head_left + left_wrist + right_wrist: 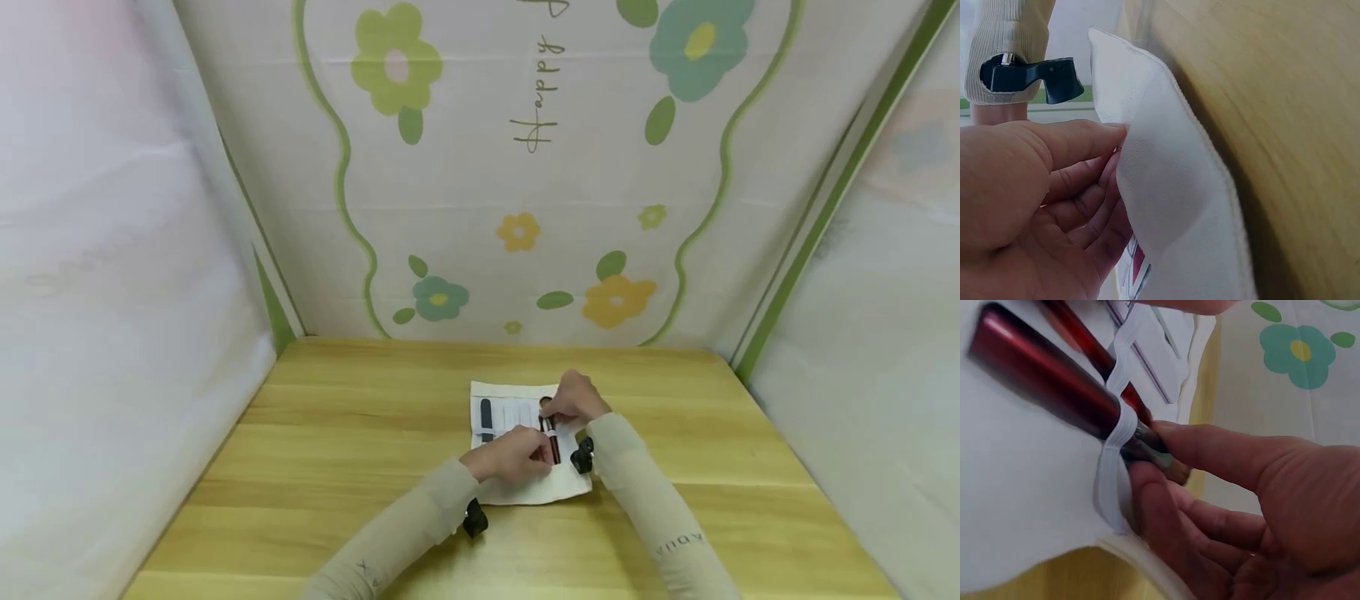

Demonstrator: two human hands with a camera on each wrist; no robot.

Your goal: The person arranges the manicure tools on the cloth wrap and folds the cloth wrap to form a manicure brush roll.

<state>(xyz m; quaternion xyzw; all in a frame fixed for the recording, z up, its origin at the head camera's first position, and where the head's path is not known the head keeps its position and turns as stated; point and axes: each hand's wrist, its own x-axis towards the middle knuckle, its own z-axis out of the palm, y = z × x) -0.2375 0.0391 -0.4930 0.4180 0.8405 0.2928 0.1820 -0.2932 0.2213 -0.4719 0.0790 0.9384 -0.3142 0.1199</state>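
A white cloth holder [532,492] with elastic loops lies spread on the table. My right hand [1235,500] pinches a dark red brush [1054,375] near its metal ferrule and brown bristles, and a white elastic loop [1124,428] goes round the brush. Beside it, a second dark red handle [1088,344] sits under the same band. Near the handles' lower ends is my left hand [513,454]. In the left wrist view its thumb and curled fingertips meet at a raised fold of the cloth; what lies behind the fold is hidden.
A dark slate-coloured flat tool [486,417] sits under the band at the cloth's left side. Pale slim items [517,414] lie in the middle. The wooden table [337,467] spreads around, with printed fabric walls [465,167] at the back and sides.
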